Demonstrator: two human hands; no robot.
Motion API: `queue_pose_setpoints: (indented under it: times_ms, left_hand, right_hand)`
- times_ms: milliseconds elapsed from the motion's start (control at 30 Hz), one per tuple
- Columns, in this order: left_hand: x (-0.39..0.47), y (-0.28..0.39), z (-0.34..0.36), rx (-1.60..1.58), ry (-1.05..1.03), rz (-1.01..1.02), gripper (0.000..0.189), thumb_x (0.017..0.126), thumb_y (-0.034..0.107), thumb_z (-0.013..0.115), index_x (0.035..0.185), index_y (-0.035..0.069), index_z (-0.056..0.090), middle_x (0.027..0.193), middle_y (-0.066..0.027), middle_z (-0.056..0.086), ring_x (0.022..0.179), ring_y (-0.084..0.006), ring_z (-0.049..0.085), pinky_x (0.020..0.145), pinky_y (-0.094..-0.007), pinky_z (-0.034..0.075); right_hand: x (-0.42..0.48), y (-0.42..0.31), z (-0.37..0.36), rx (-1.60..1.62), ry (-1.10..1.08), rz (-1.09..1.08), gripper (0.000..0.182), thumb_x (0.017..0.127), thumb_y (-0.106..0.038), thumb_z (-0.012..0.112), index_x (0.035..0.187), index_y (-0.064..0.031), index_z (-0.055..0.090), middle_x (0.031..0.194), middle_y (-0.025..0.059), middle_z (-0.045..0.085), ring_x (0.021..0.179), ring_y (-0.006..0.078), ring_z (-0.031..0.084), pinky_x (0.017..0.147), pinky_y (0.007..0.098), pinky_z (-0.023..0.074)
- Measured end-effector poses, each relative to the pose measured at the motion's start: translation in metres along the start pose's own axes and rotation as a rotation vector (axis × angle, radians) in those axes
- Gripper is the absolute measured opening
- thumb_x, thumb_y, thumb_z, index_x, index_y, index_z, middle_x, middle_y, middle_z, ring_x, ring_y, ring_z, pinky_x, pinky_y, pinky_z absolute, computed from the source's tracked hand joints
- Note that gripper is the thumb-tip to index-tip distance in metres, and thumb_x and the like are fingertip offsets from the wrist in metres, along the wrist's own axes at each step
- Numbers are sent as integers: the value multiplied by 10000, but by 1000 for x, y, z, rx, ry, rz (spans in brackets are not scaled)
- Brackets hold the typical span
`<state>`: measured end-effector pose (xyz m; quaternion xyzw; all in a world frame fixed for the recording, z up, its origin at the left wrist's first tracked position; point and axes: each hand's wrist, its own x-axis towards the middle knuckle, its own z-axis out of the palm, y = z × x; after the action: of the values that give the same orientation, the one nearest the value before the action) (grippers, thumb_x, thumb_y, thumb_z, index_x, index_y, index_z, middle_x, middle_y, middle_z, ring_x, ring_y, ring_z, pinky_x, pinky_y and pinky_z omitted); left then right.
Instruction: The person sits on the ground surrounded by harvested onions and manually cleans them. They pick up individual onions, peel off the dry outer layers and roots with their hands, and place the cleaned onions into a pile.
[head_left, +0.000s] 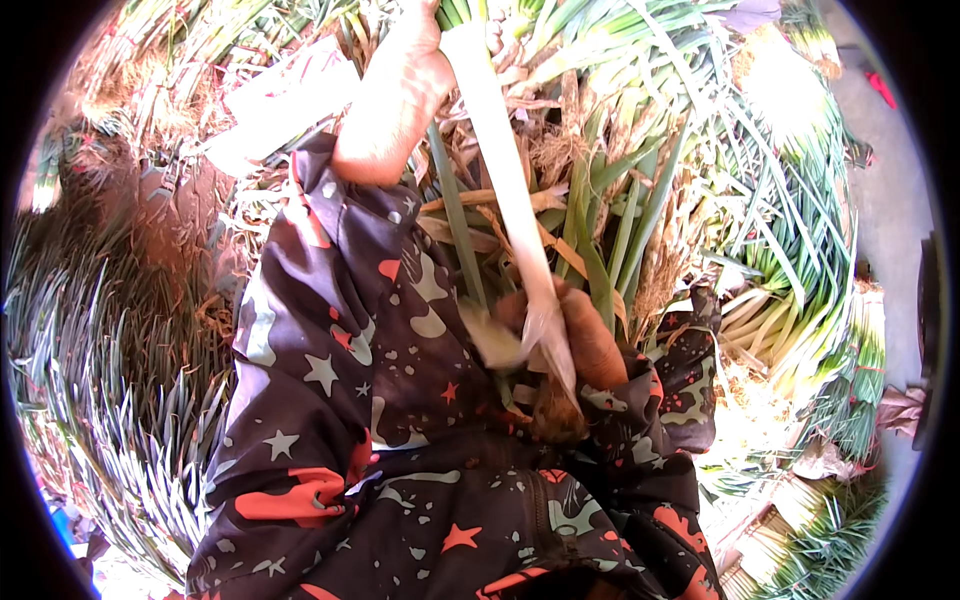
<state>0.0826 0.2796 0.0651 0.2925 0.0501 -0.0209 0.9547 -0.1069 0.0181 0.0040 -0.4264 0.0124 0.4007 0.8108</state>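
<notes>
A long white-stemmed leek or large green onion (495, 150) slants from the top of the picture down to my lap. My left hand (420, 67) holds it near the top, where the white turns green; its fingers are partly cut off by the picture's edge. Around the lower stem is my right hand (589, 330), by a loose, torn outer skin (551, 337). A brownish root end (559, 420) hangs below this hand, against my patterned clothing. A blurred pale piece of leaf or skin (491, 337) lies left of the stem.
Green leaves and dry husks (600, 202) stand just ahead of my lap. Heaped green onions (780, 225) lie to the right, with tied bundles (866, 360) beyond. Dense dark green leaves (112, 360) fill the left side. A whitish sheet or box (292, 97) lies upper left.
</notes>
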Motion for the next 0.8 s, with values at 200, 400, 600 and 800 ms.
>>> queue_pose_setpoints:
  times_ms: [200, 400, 600, 800]
  left_hand:
    - [-23, -23, 38, -14, -136, -7, 346, 934, 438, 467, 957, 97, 523, 658, -82, 534, 521, -227, 518, 500, -341, 478]
    - [3, -39, 25, 89, 26, -32, 225, 938, 322, 505, 851, 116, 483, 558, -25, 462, 468, -181, 482, 436, -298, 433]
    - [60, 25, -92, 124, 236, 162, 201, 932, 256, 534, 786, 137, 463, 515, 17, 411, 406, -132, 430, 375, -261, 382]
    - [63, 4, -71, 318, 180, 269, 205, 905, 246, 568, 898, 51, 506, 687, -68, 522, 586, -207, 516, 534, -331, 455]
  right_hand:
    - [33, -49, 26, -231, 7, -62, 592, 914, -483, 490, 1174, 48, 493, 600, 15, 485, 447, 85, 419, 382, 214, 313]
    - [22, -61, 47, 48, 127, -76, 454, 942, -435, 454, 990, -3, 586, 571, 37, 521, 435, 139, 464, 416, 262, 359]
    - [-159, 14, 24, -996, 255, -72, 242, 864, -220, 529, 914, -5, 629, 645, 141, 559, 545, 259, 568, 524, 325, 420]
    - [-167, -2, 20, -1654, 296, -135, 289, 801, -277, 676, 903, -32, 564, 767, 148, 555, 719, 328, 573, 584, 447, 434]
